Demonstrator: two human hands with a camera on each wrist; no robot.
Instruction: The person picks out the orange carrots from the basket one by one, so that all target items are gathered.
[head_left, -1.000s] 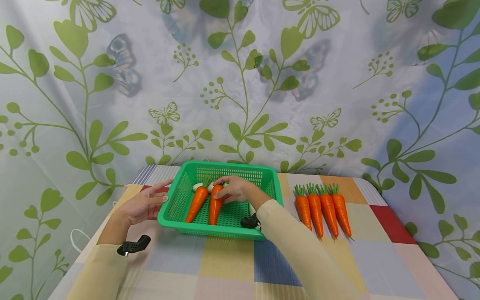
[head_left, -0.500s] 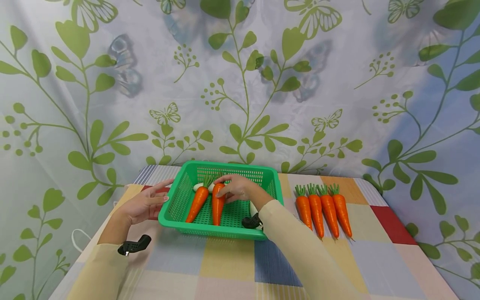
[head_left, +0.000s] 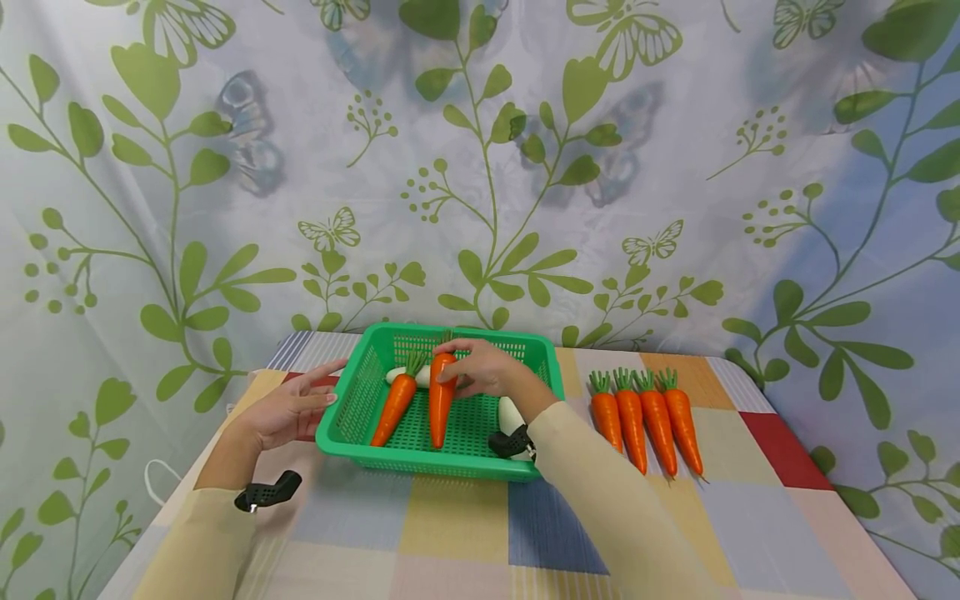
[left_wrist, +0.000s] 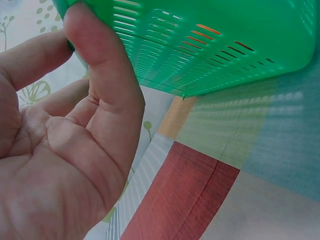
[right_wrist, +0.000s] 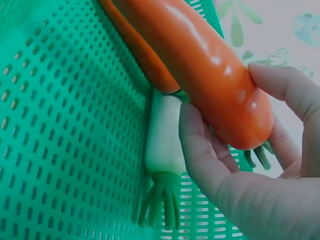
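Note:
My right hand (head_left: 483, 367) pinches an orange carrot (head_left: 440, 421) near its leafy top, above the green basket (head_left: 450, 464). In the right wrist view this carrot (right_wrist: 200, 65) slants between thumb and fingers. A second carrot (head_left: 393, 410) lies in the basket at the left. White radishes lie there too: one radish (head_left: 423, 377) toward the back, and another radish (head_left: 512, 417) partly under my right wrist. My left hand (head_left: 288, 408) touches the basket's left rim, its fingers fairly straight; in the left wrist view a fingertip (left_wrist: 90, 37) rests at the rim.
Several carrots (head_left: 652, 421) lie in a row on the patchwork tablecloth (head_left: 457, 517), right of the basket. A leaf-patterned curtain (head_left: 480, 167) hangs behind the table. A white cable (head_left: 150, 479) loops at the left edge.
My right hand has lifted the carrot slightly and shifted it a little to the right, uncovering more of the radish behind it. The left hand and the basket have stayed in place.

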